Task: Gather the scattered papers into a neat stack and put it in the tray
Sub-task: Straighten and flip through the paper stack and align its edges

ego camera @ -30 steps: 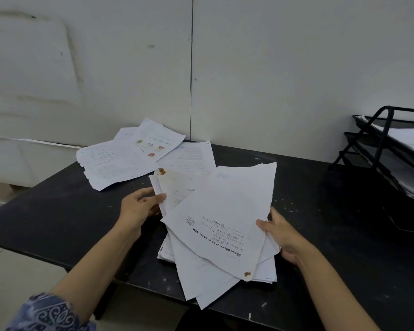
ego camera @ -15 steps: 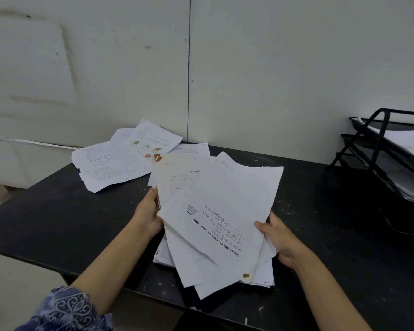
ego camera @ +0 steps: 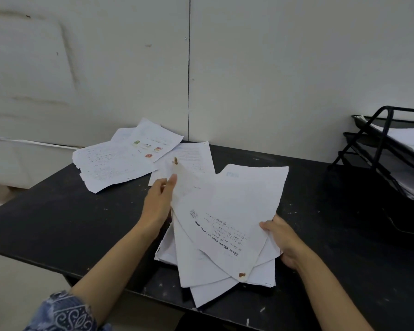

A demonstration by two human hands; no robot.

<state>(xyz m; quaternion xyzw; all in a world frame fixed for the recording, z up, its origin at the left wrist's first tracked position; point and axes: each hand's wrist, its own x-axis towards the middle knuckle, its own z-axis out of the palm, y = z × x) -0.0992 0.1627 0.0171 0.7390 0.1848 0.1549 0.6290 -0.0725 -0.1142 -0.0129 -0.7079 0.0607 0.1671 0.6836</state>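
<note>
Both hands hold a messy bunch of papers (ego camera: 227, 216) near the front edge of the black desk (ego camera: 58, 218). The left hand (ego camera: 159, 201) grips the bunch on its left side, with the thumb on the top sheet. The right hand (ego camera: 281, 237) grips the right side, fingers curled under. The sheets fan out at different angles, so the corners do not line up yet.

More loose papers (ego camera: 129, 156) lie flat on the desk, away from the person and to the left, close to the wall. They touch and overlap each other. Their long sides run slanted, from front left to back right. The left hand is much nearer to them than the right hand, so it looks best placed to reach them.

The tray (ego camera: 378, 144) stands far off to the right, well apart from both hands. It already has paper in it.
</note>
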